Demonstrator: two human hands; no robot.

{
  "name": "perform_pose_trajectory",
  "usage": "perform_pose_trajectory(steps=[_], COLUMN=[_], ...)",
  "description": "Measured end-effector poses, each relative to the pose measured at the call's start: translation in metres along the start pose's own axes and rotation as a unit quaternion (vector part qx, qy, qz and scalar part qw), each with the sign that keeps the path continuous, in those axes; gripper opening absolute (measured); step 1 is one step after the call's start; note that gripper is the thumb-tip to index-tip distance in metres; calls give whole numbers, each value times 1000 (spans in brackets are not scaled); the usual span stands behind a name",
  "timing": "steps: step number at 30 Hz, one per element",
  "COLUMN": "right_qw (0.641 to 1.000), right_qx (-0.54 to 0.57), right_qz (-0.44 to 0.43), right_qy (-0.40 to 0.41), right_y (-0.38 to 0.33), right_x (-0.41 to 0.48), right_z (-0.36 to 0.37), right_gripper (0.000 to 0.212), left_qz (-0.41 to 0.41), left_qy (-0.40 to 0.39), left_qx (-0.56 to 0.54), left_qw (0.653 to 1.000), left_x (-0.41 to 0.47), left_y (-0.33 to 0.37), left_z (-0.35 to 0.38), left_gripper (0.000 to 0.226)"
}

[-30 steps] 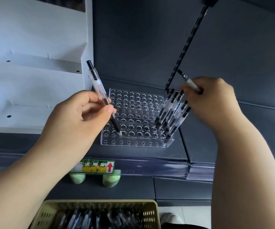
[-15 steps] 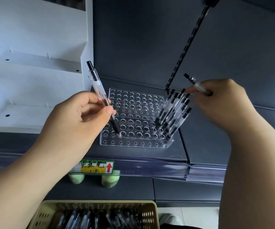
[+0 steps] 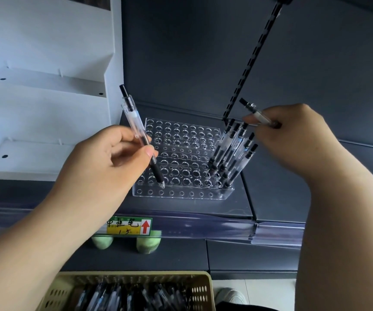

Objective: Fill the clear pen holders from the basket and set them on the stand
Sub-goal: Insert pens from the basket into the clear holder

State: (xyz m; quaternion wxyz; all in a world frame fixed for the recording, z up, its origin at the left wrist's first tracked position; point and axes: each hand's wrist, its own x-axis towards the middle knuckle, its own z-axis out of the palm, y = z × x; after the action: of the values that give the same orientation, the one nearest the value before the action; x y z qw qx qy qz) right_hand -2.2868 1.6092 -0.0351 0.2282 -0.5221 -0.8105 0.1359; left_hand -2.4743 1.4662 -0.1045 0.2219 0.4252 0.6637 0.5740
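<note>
Pens [image 3: 118,297] are heaped in the yellow basket [image 3: 136,274] below the clear pen holder [image 3: 181,140], which is set on the dark shelf [image 3: 270,198]. At the holder's front left, a gel pen [image 3: 136,129] is pinched tip-down by the left hand [image 3: 104,167]. Above the standing pens [image 3: 232,151] at its right end, a second pen [image 3: 258,114] is gripped by the right hand [image 3: 293,140].

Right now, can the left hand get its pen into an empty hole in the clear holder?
Probably yes. The left hand holds its pen tip-down by the front holes of the clear holder, which look empty; the standing pens crowd only the right side.
</note>
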Motion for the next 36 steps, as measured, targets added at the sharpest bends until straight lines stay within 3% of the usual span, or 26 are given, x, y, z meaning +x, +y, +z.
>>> perform_pose_trajectory(steps=[19, 27, 36], right_qw=[999, 999, 997], right_qx=[-33, 11, -54], right_qz=[-12, -27, -48], right_qy=[-22, 16, 25], right_y=[-1, -12, -15], right_x=[-1, -2, -1], right_z=[-4, 6, 12], right_gripper=[18, 32, 32], left_qz=[1, 6, 5], left_qy=[-6, -10, -6], left_qx=[25, 19, 17], left_qw=[1000, 1000, 1000], left_x=[0, 0, 0], left_y=[-4, -5, -4], left_z=[1, 2, 0], left_gripper=[10, 10, 16])
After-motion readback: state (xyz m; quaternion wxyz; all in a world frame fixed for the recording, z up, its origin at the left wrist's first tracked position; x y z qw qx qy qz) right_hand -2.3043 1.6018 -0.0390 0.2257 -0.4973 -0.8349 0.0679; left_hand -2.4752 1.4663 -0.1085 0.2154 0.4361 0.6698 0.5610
